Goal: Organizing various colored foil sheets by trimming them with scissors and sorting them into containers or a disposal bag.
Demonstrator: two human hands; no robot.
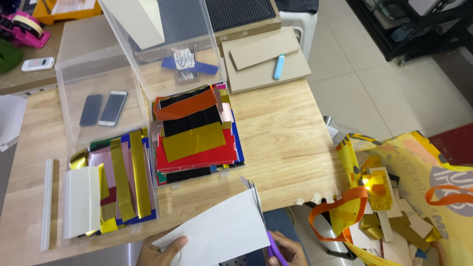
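Looking down, I see my left hand (pixel 160 249) at the bottom edge, holding a white sheet (pixel 217 231) by its lower left corner; the thumb lies on top of the paper and the fingers are closed under it. My right hand (pixel 288 251) is just beside, at the sheet's lower right edge, with the fingers wrapped around a purple handle (pixel 272 249), probably of scissors. I cannot see the blades. The sheet hangs over the near edge of the wooden table (pixel 286 138), tilted up to the right.

Behind the sheet, on the table, a stack of coloured foil (pixel 197 133) sits in front of a clear box (pixel 172 44), with red, gold, black and orange pieces on top. To the left there is a second clear box (pixel 93 88), holding gold strips (pixel 130 175) and a white card (pixel 81 202) at the near end. Two phones (pixel 103 109) lie side by side behind it and show through its wall. Further back on the right, brown cardboard (pixel 263 61) carries a light blue cutter (pixel 279 67).

On the floor at the right, well apart from my hands, a yellow bag (pixel 419 197) with orange handles is full of paper scraps (pixel 389 216).
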